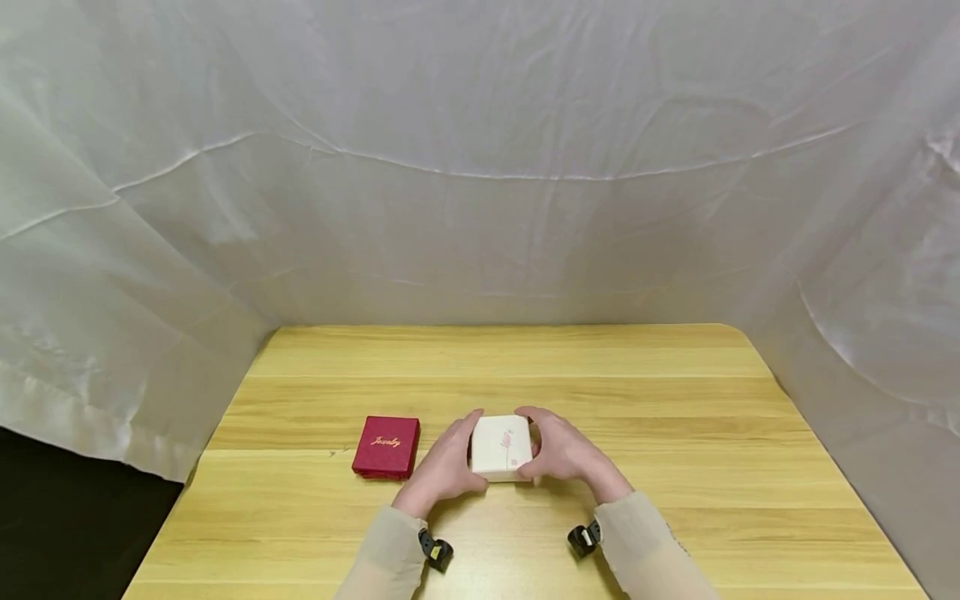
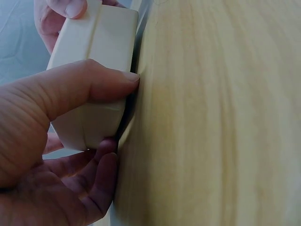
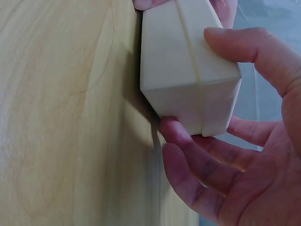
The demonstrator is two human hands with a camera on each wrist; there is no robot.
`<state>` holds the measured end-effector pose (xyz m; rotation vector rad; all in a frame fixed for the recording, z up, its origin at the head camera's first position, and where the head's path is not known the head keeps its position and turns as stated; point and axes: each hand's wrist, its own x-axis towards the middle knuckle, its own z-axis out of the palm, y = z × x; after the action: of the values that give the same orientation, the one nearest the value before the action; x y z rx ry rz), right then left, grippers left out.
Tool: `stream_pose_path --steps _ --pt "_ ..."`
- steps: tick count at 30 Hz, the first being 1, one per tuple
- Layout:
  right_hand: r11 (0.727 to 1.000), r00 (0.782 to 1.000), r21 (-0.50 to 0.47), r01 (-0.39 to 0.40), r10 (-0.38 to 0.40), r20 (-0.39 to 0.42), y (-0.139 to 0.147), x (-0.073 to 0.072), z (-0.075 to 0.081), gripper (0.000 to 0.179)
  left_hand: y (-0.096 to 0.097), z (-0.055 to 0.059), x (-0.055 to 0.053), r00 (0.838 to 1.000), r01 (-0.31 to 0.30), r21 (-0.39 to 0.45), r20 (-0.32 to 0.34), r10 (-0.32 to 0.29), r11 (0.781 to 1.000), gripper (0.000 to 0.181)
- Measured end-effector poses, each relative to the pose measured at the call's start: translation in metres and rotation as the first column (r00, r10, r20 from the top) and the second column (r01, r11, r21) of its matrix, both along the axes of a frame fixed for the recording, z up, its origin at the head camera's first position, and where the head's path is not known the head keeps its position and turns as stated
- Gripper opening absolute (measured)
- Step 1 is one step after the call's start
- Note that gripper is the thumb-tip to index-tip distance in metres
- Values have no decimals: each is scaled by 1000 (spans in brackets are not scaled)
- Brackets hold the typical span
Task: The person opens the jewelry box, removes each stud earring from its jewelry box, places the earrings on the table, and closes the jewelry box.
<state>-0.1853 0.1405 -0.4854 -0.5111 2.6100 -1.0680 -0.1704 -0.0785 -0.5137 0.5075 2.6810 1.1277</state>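
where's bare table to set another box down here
Free: the right half of the table, right of the right hand; the far strip beyond the white box. Crowded: near-left centre, where the left hand and red box sit close together.

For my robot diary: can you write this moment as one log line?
left hand: holds white box | right hand: holds white box | red box: beside, untouched | table: wooden

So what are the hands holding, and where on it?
Both hands, left and right, grip the white box by its opposite sides, on the table.
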Motion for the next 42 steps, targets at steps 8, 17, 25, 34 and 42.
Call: stream_pose_path --steps 8,17,25,34,42 --pt "999 1000 -38 -15 15 -1 1 -1 1 89 0 -1 1 1000 -4 11 1 4 1000 111" --pt "998 999 -50 -33 33 -3 1 -2 3 82 0 -1 1 1000 -4 19 8 4 1000 113" --pt "996 999 -80 -37 40 34 3 -1 2 81 -1 -2 1 1000 -17 31 25 16 999 116" --pt "990 996 -141 -24 35 77 4 1 1 84 -4 -5 2 1000 -8 66 22 6 998 121" --pt "978 991 -208 10 18 132 9 1 4 90 -5 -2 1 999 10 89 34 -14 996 121"
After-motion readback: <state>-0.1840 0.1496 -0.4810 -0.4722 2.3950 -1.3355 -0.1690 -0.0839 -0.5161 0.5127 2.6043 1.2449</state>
